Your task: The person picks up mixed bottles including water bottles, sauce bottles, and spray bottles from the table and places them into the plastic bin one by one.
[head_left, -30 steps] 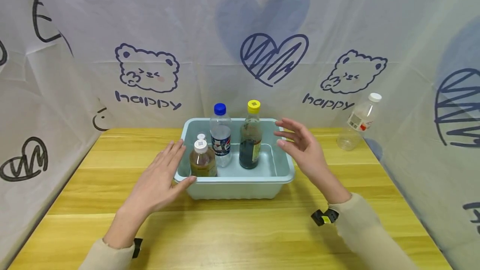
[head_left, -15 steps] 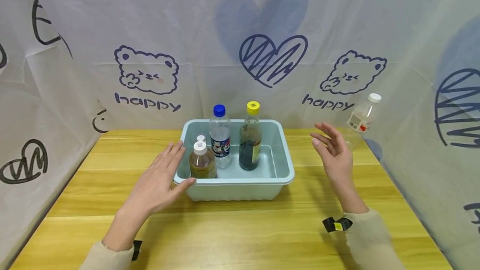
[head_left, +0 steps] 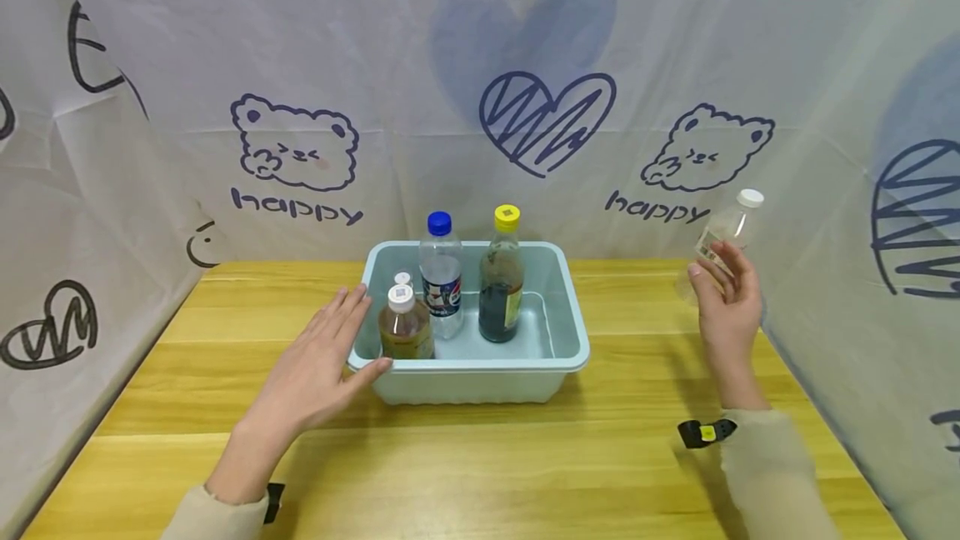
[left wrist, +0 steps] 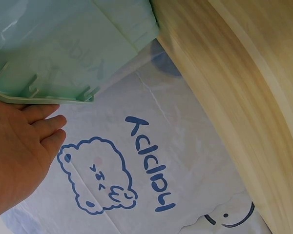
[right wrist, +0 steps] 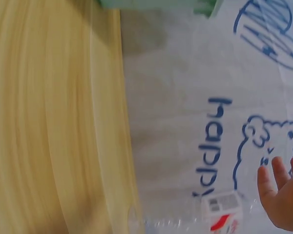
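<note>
A pale blue plastic tub [head_left: 480, 363] sits on the table. My left hand [head_left: 307, 373] rests along its left rim with straight fingers. In the left wrist view, those fingers [left wrist: 46, 119] lie against the tub's rim [left wrist: 44, 100]. A clear bottle with a white cap [head_left: 750, 198] stands at the table's far right. My right hand [head_left: 727, 307] is in front of that bottle, fingers loosely bent and thumb apart. The right wrist view shows the bottle's label [right wrist: 223, 214] beside the hand [right wrist: 288, 200], with a gap between them.
Inside the tub stand a blue-capped bottle [head_left: 441, 282], a yellow-capped bottle of dark liquid [head_left: 500, 290] and a white-capped bottle of brown liquid [head_left: 406, 327]. Another white cap [head_left: 403, 278] shows behind that one. A printed cloth [head_left: 420, 48] hangs behind the wooden table [head_left: 480, 465].
My right hand has moved right, from beside the tub's right rim to in front of the clear bottle. My left hand has stayed at the tub's left rim.
</note>
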`<state>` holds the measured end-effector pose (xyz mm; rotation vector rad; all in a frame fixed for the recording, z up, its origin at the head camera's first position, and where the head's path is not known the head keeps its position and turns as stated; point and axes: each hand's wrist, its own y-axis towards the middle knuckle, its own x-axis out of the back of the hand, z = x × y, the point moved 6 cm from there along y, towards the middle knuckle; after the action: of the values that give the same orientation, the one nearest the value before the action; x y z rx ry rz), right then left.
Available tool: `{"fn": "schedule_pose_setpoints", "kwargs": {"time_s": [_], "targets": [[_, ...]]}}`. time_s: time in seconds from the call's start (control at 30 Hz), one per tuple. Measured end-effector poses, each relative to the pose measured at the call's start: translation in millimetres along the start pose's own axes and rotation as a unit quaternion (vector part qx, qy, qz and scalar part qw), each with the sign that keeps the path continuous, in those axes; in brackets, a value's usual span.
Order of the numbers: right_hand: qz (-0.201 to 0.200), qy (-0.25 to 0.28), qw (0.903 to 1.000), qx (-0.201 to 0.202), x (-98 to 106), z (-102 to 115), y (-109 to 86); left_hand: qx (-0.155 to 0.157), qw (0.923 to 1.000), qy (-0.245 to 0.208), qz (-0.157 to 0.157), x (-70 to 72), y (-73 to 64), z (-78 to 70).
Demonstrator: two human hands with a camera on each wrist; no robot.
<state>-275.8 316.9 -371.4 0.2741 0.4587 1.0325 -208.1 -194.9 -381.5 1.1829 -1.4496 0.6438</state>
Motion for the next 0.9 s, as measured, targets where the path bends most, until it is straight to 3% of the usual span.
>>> {"fn": "schedule_pose_setpoints", "kwargs": {"time_s": [0.43,0.6,0.77,0.9], "targets": [[-0.071,-0.068,0.9944,-0.039,32.3,-22.9,42.9,-0.003,1.0000,0.004,-0.007,-1.6,-0.5,0.6],[-0.067,-0.121,0.9885,-0.060,37.7,-30.0,54.1,-0.002,1.0000,0.002,0.000,-2.4,-0.9,1.2],[-0.057,-0.199,0.9756,-0.072,40.6,-34.1,64.0,-0.006,0.9999,0.004,-0.008,-1.4,0.7,1.7],[-0.058,-0.223,0.9698,-0.079,43.2,-38.1,70.8,-0.005,0.9999,0.004,-0.008,-1.1,0.4,2.1]]}}
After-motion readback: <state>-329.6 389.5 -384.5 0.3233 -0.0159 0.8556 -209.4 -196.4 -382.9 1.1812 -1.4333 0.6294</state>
